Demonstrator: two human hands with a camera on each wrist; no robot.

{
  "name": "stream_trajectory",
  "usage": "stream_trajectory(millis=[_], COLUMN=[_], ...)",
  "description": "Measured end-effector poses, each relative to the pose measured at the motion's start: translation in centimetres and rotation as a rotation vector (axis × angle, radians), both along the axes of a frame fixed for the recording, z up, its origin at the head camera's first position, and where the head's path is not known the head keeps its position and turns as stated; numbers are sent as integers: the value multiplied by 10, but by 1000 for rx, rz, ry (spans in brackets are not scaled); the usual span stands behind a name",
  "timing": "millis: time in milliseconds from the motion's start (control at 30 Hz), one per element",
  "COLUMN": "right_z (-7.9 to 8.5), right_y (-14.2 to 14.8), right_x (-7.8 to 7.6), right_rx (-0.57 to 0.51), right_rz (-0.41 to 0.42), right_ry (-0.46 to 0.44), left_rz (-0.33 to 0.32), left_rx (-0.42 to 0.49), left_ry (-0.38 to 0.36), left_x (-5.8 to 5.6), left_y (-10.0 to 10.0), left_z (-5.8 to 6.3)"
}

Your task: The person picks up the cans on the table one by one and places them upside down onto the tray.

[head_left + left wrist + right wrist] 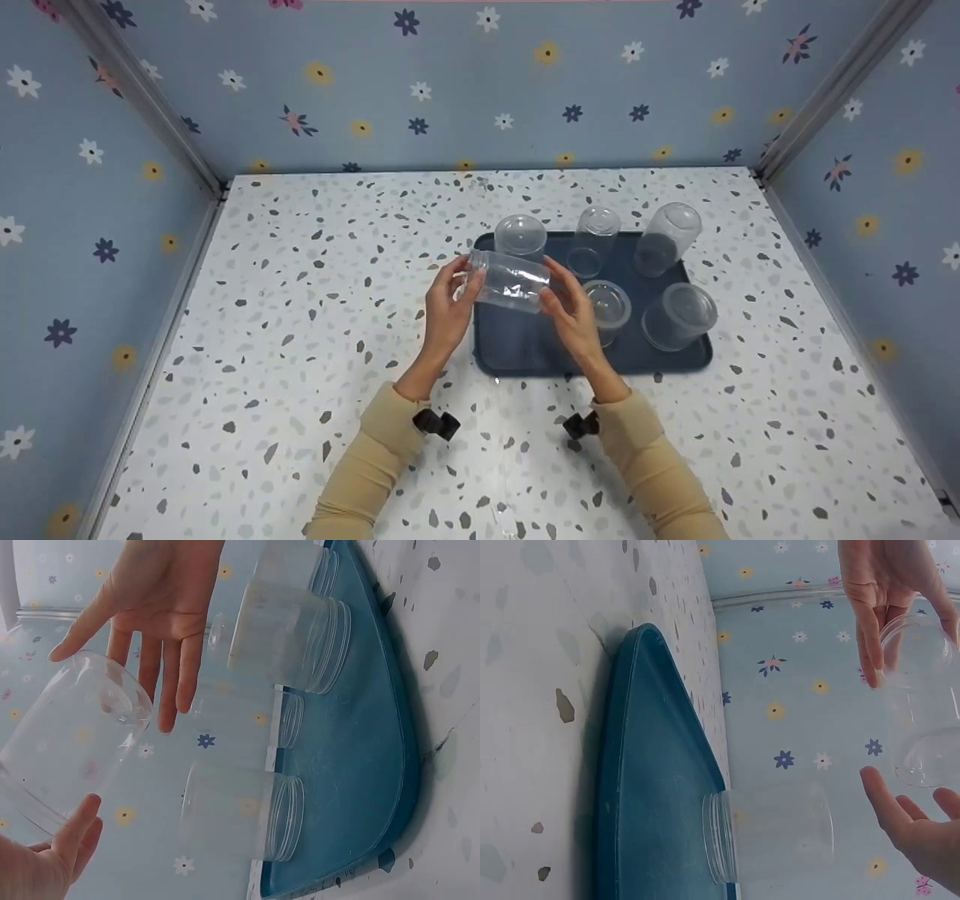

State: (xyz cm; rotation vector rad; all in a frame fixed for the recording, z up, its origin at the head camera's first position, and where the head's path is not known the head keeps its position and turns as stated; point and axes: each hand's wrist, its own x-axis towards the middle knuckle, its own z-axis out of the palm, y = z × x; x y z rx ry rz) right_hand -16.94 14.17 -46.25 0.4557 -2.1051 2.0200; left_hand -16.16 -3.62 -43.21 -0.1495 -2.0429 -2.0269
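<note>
A clear plastic jar is held on its side above the tray, its threaded mouth toward the left and its base toward the right. My left hand grips it at the mouth end, thumb in front and fingers behind. At the base end is my right hand, its fingers and thumb spread around the bottom. In the left wrist view the fingers of the right hand are extended, with the thumb near the base. The right wrist view shows a gap between the right fingertips and the jar.
A dark blue tray lies below the hands. On it several clear jars stand mouth down: one back left, others along the back and right side. The speckled table is enclosed by flowered panels.
</note>
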Motion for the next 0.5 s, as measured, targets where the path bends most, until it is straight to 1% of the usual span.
stream_trajectory(millis=[133,233,400,500], right_z=[-10,-12,-13,-13], right_y=[3,3,1,0], right_x=[-4,-3,-3,-3], right_rx=[-67,-102,-220,-263], right_rz=[13,14,62,75], right_ry=[-55,-80,-65,-57], left_rz=[-33,-62,-79,-93], left_rx=[59,109,178,234], left_ry=[-3,-9,-13,-22], left_x=[1,1,-2,-7], left_y=[1,2,4,5], left_z=[-3,-6,-13,-23])
